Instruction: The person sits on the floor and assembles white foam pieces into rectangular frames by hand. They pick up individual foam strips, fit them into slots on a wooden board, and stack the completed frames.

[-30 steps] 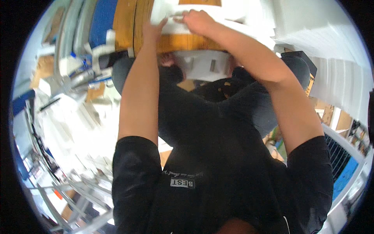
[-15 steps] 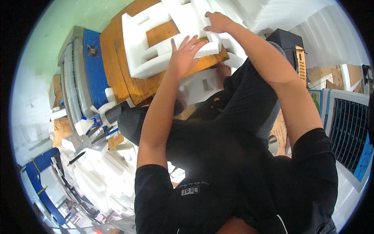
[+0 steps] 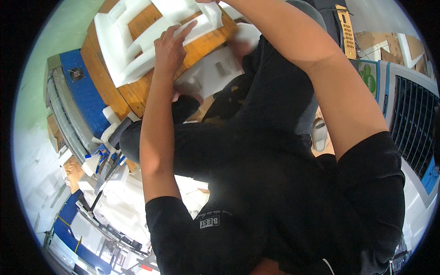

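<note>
A white foam frame (image 3: 111, 52) with rectangular openings lies on the wooden table (image 3: 204, 46) at the top of the view. My left hand (image 3: 169, 51) rests at the foam's near edge, its fingers stretched toward the upper right and apart; no grip on the foam shows. At the top edge, my right hand (image 3: 208, 1) is mostly cut off. It is by the foam's far right corner, and its fingers cannot be made out.
A blue panel (image 3: 78, 73) and grey rolls stand left of the table. White foam pieces (image 3: 123, 197) are heaped at lower left, near a black-handled knife (image 3: 95, 201). A dark-grilled appliance (image 3: 412, 123) stands at right. A white slipper (image 3: 319, 134) lies on the floor.
The view has shifted, so the table and foam sit higher and further left. My left hand's fingers are less widely spread. My right hand has moved mostly past the top edge.
</note>
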### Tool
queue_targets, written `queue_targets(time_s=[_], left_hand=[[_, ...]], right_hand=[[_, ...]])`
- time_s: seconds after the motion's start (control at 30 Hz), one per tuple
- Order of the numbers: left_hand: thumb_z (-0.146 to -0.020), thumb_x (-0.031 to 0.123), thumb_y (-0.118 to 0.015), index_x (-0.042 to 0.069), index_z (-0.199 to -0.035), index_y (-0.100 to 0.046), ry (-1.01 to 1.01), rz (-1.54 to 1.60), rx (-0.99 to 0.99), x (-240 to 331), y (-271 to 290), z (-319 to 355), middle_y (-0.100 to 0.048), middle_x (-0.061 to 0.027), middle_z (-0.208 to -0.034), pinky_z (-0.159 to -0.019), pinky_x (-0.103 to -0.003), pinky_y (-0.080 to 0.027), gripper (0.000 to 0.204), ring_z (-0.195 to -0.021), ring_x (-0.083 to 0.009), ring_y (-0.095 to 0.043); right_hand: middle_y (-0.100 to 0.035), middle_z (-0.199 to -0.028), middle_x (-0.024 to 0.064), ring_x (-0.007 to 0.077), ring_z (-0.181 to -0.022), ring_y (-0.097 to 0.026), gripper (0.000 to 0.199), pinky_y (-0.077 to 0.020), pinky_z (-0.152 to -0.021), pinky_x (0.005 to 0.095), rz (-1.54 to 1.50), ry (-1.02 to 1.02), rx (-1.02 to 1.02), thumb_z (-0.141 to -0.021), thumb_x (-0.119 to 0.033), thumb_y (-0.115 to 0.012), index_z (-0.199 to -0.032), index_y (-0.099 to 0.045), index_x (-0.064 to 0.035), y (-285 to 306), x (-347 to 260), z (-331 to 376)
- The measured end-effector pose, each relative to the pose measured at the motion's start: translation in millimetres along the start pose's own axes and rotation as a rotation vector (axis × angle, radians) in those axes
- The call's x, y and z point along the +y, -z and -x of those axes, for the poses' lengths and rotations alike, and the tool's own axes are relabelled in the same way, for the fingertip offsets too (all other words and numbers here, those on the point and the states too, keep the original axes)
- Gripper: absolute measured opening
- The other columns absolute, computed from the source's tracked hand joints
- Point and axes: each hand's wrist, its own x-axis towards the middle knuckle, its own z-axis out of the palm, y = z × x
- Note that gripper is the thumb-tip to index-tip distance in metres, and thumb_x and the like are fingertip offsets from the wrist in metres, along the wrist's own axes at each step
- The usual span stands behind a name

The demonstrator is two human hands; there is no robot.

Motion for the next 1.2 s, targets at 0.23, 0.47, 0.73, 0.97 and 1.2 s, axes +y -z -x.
queue_targets(time_s=[0.23, 0.47, 0.73, 0.97, 1.2], left_hand=[[-0.085, -0.001, -0.063, 0.048, -0.146, -0.056, 0.035, -0.052, -0.045, -15.2, -5.1, -9.9, -0.067, -0.0048, -0.129, -0.090, -0.052, -0.053, 0.078, -0.115, -0.0278, -0.068], [-0.088, 0.003, -0.064, 0.049, -0.144, -0.057, 0.023, -0.019, -0.055, -19.8, -13.7, -22.0, -0.066, -0.0043, -0.131, -0.088, -0.053, -0.054, 0.073, -0.117, -0.0280, -0.067], [-0.093, 0.003, -0.064, 0.045, -0.146, -0.057, 0.028, -0.075, -0.112, -15.8, -7.1, -16.5, -0.067, -0.0060, -0.131, -0.092, -0.045, -0.059, 0.068, -0.114, -0.0296, -0.068], [-0.091, 0.014, -0.070, 0.039, -0.142, -0.062, -0.034, 0.191, -0.027, -22.9, -9.4, -27.6, -0.071, -0.0085, -0.131, -0.103, -0.044, -0.054, 0.057, -0.119, -0.0321, -0.067], [-0.080, 0.027, -0.085, 0.008, -0.132, -0.066, 0.156, 0.255, -0.137, 5.8, 1.7, -50.1, -0.070, -0.0179, -0.128, -0.099, -0.049, -0.051, 0.059, -0.116, -0.0372, -0.066]], right_hand=[[-0.072, -0.094, 0.0281, 0.0419, -0.092, -0.073, 0.049, -0.0581, -0.080, 0.0470, -0.038, -0.013, 0.024, -0.081, -0.016, -0.065, -0.119, -0.055, 0.0132, 5.1, -9.7, 5.0], [-0.073, -0.098, 0.0287, 0.0422, -0.096, -0.073, 0.051, -0.0583, -0.084, 0.0473, -0.035, -0.042, 0.026, -0.082, -0.016, -0.065, -0.123, -0.054, 0.0116, 8.0, 1.2, 8.9], [-0.073, -0.100, 0.0287, 0.0433, -0.097, -0.072, 0.050, -0.0584, -0.085, 0.0476, -0.098, -0.067, 0.014, -0.083, -0.016, -0.064, -0.124, -0.054, 0.0097, 13.4, -6.8, 15.3], [-0.075, -0.094, 0.0235, 0.0410, -0.090, -0.073, 0.038, -0.0597, -0.079, 0.0475, 0.060, 0.141, 0.031, -0.082, -0.021, -0.070, -0.112, -0.068, 0.0020, 0.0, 23.2, 7.9], [-0.076, -0.082, 0.0188, 0.0348, -0.077, -0.074, 0.026, -0.0592, -0.071, 0.0455, -0.065, 0.198, -0.725, -0.074, -0.027, -0.080, -0.082, -0.078, -0.0022, 64.1, 8.7, 75.8]])
